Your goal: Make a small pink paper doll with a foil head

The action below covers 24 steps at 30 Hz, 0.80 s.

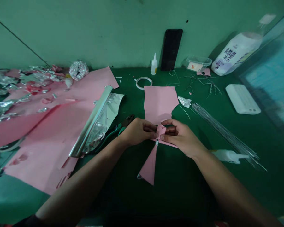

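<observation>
Between my two hands is a small pink paper figure [150,164], with a flared cone-shaped lower part, a silvery band at its narrow waist and a pink strip out to the right. My left hand [142,131] pinches the left side of its upper piece between thumb and fingers. From the other side my right hand [180,135] grips the same piece, fingers bent around it. A bit of foil shows at the cone's bottom left corner. Just beyond my hands lies a pink paper sheet [159,102] with torn-looking lower edges. Part of the figure's upper piece is hidden by my fingers.
Left are a foil roll [92,123], pliers [123,124] and large pink paper [54,135] under foil scraps. Behind stand a glue bottle [154,64], tape ring [144,83] and phone [171,49]. Right are thin wires [223,130], a second bottle [229,156], power bank [242,99] and large bottle [238,52].
</observation>
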Available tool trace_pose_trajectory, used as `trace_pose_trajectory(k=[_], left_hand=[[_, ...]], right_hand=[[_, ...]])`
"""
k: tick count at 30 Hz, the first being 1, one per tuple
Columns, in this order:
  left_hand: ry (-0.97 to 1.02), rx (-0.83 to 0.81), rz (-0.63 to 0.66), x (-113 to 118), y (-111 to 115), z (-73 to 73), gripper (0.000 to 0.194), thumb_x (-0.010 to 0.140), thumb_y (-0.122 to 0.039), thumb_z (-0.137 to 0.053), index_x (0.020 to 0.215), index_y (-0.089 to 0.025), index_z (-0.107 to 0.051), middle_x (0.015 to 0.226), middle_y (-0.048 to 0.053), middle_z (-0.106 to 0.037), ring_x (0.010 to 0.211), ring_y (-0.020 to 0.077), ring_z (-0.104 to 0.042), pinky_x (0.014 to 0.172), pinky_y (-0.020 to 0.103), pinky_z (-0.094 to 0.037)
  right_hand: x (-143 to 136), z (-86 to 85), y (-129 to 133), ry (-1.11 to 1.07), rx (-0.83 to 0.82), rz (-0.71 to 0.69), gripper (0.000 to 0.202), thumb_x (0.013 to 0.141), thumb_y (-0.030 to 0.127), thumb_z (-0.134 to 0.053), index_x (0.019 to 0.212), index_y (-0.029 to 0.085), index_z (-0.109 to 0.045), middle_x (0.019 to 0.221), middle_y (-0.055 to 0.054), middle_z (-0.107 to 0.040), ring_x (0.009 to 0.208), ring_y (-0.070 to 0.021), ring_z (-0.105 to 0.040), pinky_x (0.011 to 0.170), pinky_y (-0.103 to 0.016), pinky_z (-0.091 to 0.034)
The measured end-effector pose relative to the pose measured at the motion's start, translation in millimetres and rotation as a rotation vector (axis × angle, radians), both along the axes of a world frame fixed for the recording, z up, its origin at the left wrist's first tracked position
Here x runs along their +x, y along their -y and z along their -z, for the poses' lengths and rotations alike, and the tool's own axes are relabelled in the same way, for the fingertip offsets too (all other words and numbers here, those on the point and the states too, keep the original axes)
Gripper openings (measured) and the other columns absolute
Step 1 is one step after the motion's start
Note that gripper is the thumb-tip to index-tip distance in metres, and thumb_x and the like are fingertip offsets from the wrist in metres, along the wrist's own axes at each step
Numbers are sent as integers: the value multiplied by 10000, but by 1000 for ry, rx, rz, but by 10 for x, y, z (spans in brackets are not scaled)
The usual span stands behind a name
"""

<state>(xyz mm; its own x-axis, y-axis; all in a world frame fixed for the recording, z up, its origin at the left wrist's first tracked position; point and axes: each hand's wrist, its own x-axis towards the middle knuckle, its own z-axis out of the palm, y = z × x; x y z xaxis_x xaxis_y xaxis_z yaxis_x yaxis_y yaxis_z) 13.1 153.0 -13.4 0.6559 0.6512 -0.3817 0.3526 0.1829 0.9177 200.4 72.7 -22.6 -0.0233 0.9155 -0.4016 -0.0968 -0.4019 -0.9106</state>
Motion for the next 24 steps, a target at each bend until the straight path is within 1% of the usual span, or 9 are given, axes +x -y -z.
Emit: trace_pose_trajectory(k=[5,10,17,21,24], left_hand=[[35,-6,-31,7,22,-8,266,706,-178,-793,970,-154,-778,863,50,-787,803,169,-732,764,263,-568],[37,-10,19,-20,-15,-5,250,707,-214,-800,947,-150,-778,863,52,-784,793,167,-729,770,272,-566],[-1,-26,32,-19,-26,-34,248,669,-195,-822,909,-155,-779,825,41,-777,750,150,-715,743,266,-559],[-28,20,14,-5,-5,-64,196,684,-198,-801,865,-134,-760,809,48,-765,736,148,-702,720,267,-551],[-15,28,-3,13,16,-60,167,689,-198,-781,830,-126,-728,782,44,-745,713,142,-686,689,263,-537]], right_hand=[[-12,5,28,20,9,32,497,681,217,-834,1114,249,-592,901,-41,-765,929,-242,-743,886,-438,-598],[-15,26,35,-8,32,38,491,684,207,-828,1102,251,-575,897,-34,-761,923,-236,-744,879,-424,-600],[-39,34,58,14,67,23,508,691,239,-823,1126,242,-560,893,-46,-768,917,-251,-747,869,-442,-599],[-58,3,74,40,87,43,537,680,267,-833,1140,240,-557,860,-36,-760,895,-253,-748,847,-440,-607],[-74,-59,92,61,90,54,497,699,276,-814,1132,247,-573,849,-31,-748,870,-246,-742,809,-423,-616]])
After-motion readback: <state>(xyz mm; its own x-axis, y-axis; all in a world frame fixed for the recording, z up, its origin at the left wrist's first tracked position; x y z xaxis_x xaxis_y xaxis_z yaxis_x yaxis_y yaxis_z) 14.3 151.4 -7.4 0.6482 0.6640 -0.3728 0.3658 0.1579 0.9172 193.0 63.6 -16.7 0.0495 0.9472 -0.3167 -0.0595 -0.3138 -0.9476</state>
